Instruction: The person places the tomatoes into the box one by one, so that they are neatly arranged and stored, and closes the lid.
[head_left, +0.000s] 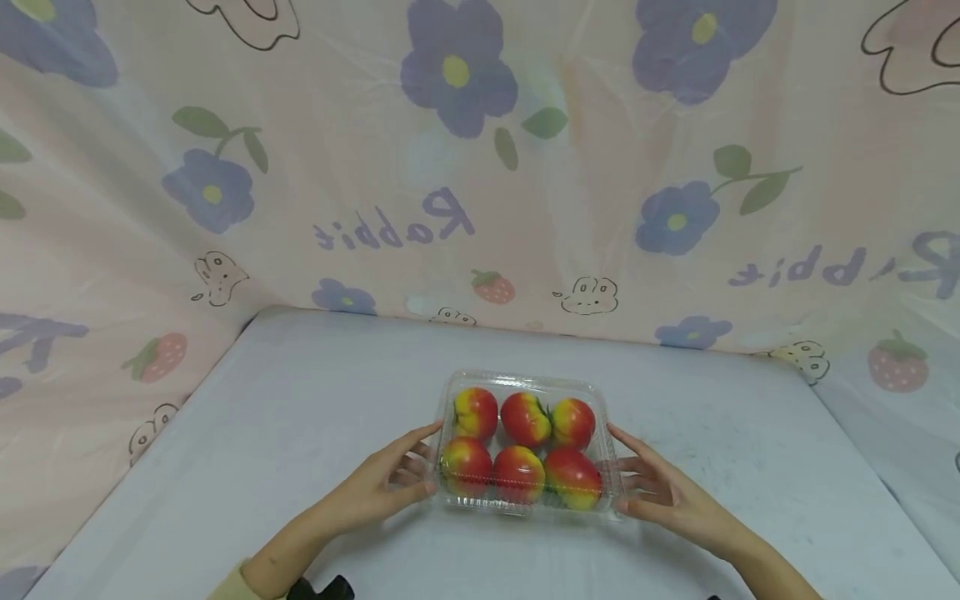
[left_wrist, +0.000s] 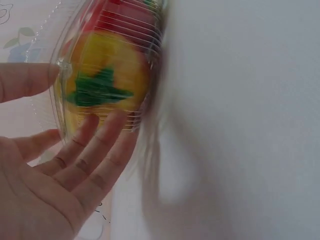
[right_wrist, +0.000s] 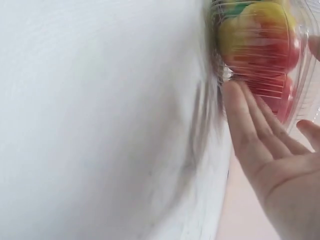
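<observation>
A clear plastic clamshell box [head_left: 525, 382] lies near the middle of the white table, its lid over several red-and-yellow, apple-like fruits [head_left: 521, 473] in two rows. My left hand [head_left: 375, 487] touches the box's left side, thumb near the front corner and fingers spread along the wall. On the opposite side, my right hand [head_left: 671, 496] touches it in much the same way. In the left wrist view, a green leafy top [left_wrist: 100, 90] shows through the ribbed wall. Extended fingers [right_wrist: 245, 115] lie along the box's lower side in the right wrist view. Whether the box is lifted I cannot tell.
The white table [head_left: 322, 375] stretches around the box. A patterned cloth [head_left: 360, 158] with flowers and rabbits hangs behind it and along both sides. Part of a black object [head_left: 322, 588] shows at the bottom edge beside my left sleeve.
</observation>
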